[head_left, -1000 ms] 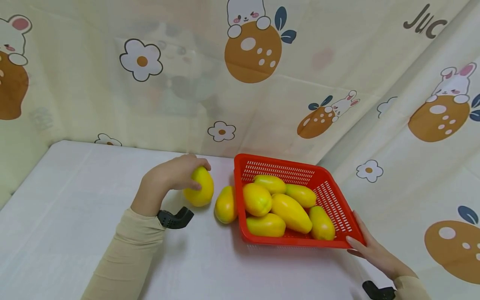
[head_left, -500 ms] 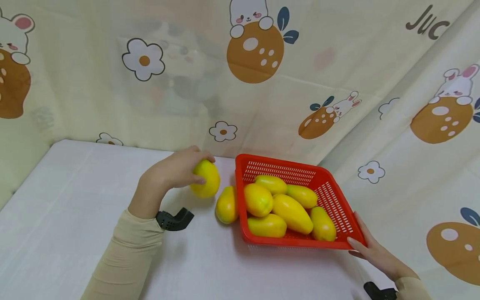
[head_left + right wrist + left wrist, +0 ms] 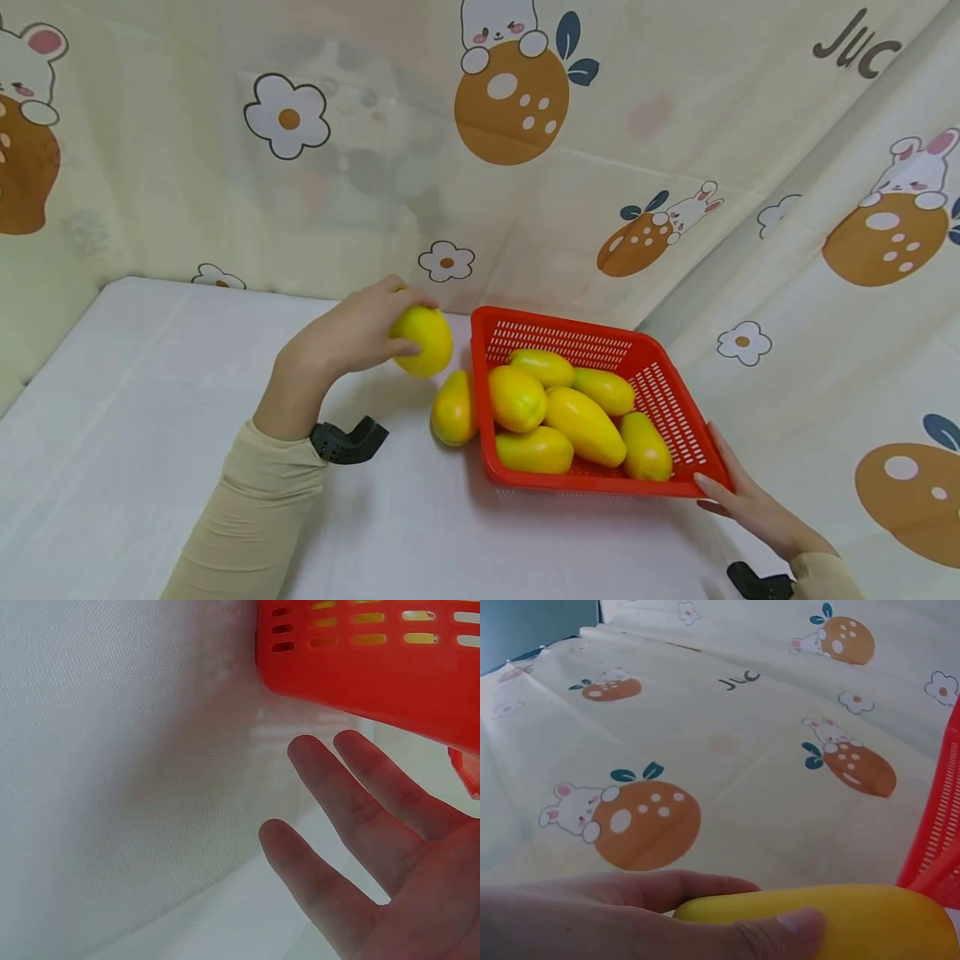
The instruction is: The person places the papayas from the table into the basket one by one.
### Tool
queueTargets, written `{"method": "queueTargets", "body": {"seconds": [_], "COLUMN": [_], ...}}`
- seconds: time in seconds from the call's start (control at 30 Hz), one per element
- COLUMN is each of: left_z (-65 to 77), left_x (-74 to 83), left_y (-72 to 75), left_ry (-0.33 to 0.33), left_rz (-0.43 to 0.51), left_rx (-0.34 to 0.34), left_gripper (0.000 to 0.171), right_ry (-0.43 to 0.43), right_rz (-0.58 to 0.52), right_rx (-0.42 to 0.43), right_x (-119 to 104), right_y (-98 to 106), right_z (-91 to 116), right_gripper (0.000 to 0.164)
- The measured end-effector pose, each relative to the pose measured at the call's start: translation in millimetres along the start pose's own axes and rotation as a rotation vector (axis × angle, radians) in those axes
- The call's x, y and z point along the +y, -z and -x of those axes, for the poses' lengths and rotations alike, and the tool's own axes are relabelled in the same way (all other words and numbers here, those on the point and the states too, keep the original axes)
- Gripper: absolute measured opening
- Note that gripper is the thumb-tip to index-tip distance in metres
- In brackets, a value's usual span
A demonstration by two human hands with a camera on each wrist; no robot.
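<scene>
In the head view my left hand (image 3: 360,329) holds a yellow mango (image 3: 426,342) above the white table, left of the basket. Its thumb and fingers curl round the fruit, and the left wrist view shows the thumb lying across this mango (image 3: 870,922). Another mango (image 3: 453,410) lies on the table against the basket's left side. The red plastic basket (image 3: 600,485) holds several mangoes (image 3: 585,425). At its front right corner my right hand (image 3: 753,500) grips the rim with the thumb on top. In the right wrist view the hand's other fingers (image 3: 352,810) spread straight below the basket.
The white table (image 3: 172,417) extends left and in front of the basket. A cream curtain (image 3: 360,208) printed with rabbits and oranges hangs behind it, and its right part (image 3: 795,375) runs close along the basket's right side.
My left hand has lifted the mango up off the table and moved it slightly right, towards the basket. The right hand and basket have stayed in place.
</scene>
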State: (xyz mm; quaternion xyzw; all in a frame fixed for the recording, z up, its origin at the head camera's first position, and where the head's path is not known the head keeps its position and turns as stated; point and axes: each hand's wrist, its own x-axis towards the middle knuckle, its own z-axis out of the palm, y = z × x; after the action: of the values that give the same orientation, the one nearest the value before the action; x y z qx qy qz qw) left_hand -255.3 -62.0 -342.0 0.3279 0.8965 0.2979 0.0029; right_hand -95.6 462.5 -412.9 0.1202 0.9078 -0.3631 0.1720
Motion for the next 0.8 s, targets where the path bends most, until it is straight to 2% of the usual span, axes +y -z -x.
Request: {"method": "queueTargets", "body": {"seconds": [0.4, 0.63, 0.8], "left_z": [-1.5, -3.8, -6.4], "left_x": [13.7, 22.6, 31.1], "left_y": [2.8, 0.0, -5.0], "left_ry": [-0.037, -0.148, -0.260], "left_rz": [0.007, 0.004, 0.005], "left_rx": [0.142, 0.274, 0.329], "left_gripper": [0.050, 0.050, 0.049], "right_ry": [0.004, -0.008, -0.009], "right_rz": [0.009, 0.003, 0.003], "right_rx": [-0.041, -0.045, -0.052], "right_x": [0, -2, -3], "right_y": [3, 3, 4], "right_z": [-1, 0, 1], "right_gripper": [0.082, 0.081, 0.080]}}
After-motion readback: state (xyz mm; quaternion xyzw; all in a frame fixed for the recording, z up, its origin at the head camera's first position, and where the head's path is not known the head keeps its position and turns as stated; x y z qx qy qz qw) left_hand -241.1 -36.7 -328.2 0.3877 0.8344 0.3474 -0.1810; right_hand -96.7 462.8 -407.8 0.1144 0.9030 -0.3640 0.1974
